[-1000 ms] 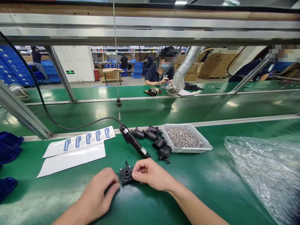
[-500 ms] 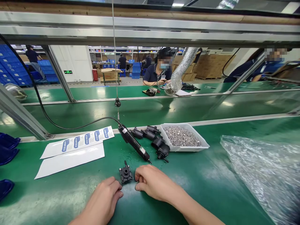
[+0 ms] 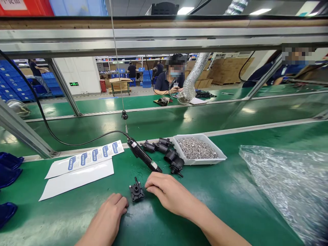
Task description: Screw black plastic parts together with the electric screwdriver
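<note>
Our two hands are well apart from each other, with the small black part (image 3: 136,193) on the bench (image 3: 217,198) between them. The left hand (image 3: 112,212) rests to the near left of it, fingers loosely curled, and we see nothing in its grasp. The right hand (image 3: 169,193) comes in from the right, thumb and forefinger drawn close together at the part's right edge; we cannot tell whether something small sits between those fingertips. Neither hand visibly grips the part, and a narrow strip of green seems to show on each side, so we cannot firmly say which hand is nearer.

The part lies flat with its round boss facing up, and its spout, the long axis here, points away from us, tipped slightly left. From the right hand it lies to the left; from the left hand it lies ahead and to the right.

Beyond the right hand, the black power screwdriver (image 3: 143,154) slants on its cable from upper left to lower right, its low end just past the knuckles. Behind it we have more black housings (image 3: 161,147) and the white tray (image 3: 205,161) of screws (image 3: 196,147)
</note>
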### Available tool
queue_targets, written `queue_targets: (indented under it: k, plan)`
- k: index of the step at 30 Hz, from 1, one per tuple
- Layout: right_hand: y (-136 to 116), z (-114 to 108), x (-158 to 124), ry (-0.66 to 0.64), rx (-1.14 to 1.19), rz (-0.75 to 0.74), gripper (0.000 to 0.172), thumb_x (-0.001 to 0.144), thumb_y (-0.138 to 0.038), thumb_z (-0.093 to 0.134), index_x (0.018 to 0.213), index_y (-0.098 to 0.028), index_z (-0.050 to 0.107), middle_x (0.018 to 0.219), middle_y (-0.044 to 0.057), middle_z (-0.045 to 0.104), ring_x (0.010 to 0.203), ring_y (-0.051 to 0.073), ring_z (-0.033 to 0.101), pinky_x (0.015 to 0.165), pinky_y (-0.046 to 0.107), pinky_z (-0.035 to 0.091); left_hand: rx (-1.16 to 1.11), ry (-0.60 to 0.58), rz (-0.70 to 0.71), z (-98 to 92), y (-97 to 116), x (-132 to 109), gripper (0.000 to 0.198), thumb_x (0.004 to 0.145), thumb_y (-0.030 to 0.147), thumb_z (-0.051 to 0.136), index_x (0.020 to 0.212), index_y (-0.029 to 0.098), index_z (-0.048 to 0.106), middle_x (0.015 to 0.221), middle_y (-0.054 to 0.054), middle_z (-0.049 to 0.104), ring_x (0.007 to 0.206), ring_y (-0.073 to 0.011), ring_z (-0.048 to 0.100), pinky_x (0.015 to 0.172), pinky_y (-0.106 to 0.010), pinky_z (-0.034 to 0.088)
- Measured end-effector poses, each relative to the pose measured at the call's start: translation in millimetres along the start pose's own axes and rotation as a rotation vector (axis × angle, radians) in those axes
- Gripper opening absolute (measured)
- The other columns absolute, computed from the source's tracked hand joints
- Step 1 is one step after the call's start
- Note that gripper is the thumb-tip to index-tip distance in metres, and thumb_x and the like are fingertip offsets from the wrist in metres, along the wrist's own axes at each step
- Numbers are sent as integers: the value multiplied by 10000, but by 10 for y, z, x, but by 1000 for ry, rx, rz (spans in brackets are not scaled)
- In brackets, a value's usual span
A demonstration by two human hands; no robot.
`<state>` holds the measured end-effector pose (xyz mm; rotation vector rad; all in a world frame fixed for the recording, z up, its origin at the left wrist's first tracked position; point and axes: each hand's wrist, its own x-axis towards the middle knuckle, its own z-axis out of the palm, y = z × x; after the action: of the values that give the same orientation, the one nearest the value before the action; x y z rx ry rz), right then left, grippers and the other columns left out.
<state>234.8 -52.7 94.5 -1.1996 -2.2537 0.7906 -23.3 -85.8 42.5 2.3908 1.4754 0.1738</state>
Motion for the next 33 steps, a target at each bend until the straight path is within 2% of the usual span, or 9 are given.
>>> queue_targets:
  k: [2,5,8,12,19,25,28,31,33]
  plan:
    - [35,31,-10,8,40,-127,223,1050,-83,530,1051,-194,723,1058,51,717,960,216,670,834,295,473,-78,100,75,-1,-65,-21,342,1023,60,399,892,202,682,884,-57,711,834,-255,692,719,-311,488]
    - [59,93,-25,17,74,-162,256,1049,-118,547,1249,-211,677,1041,32,731,924,213,669,828,307,468,-367,283,136,-30,-99,-36,260,1061,230,475,986,236,724,913,-36,764,817,-221,725,742,-288,545]
    - [50,124,-31,23,128,-129,325,1037,-143,581,1352,-221,608,1021,7,733,865,197,665,781,298,466,-741,365,20,-56,-68,-12,141,991,371,678,1011,243,734,927,-24,810,839,-200,771,778,-247,604]
    - [43,161,-23,31,103,-118,392,1021,-135,582,1404,-216,559,997,4,724,857,205,668,778,313,472,-1041,361,-111,-22,-14,70,285,906,422,785,1063,201,695,900,-62,825,843,-212,785,791,-254,637]
    - [83,269,-6,66,-48,-215,441,1009,-106,637,1431,-181,535,990,30,728,878,244,680,789,350,469,-1016,393,-99,40,27,132,291,891,423,792,1023,188,681,835,-48,806,792,-190,751,773,-246,617]
    - [43,178,7,5,-101,-133,292,927,-109,828,1145,-210,661,1001,7,738,929,249,704,789,327,448,-973,411,-72,50,43,147,279,902,421,778,1032,193,682,852,-49,813,802,-196,769,785,-259,634]
    - [38,150,11,-34,-129,-101,278,914,-135,859,1099,-216,669,992,4,739,915,249,702,760,319,435,-965,410,-76,57,56,156,277,896,429,778,1006,194,683,854,-56,811,804,-207,770,781,-274,638]
    - [54,158,6,-37,-93,-104,293,892,-170,896,1084,-221,680,955,0,733,872,238,689,729,308,428,-938,420,-80,67,61,154,267,889,426,777,986,195,685,847,-52,792,773,-201,739,757,-280,622]
    - [68,159,17,9,28,-108,315,863,-222,930,1071,-226,694,917,-8,722,838,223,680,724,301,447,-899,432,-75,84,55,148,267,888,432,777,980,198,688,803,-30,742,730,-187,686,713,-272,592]
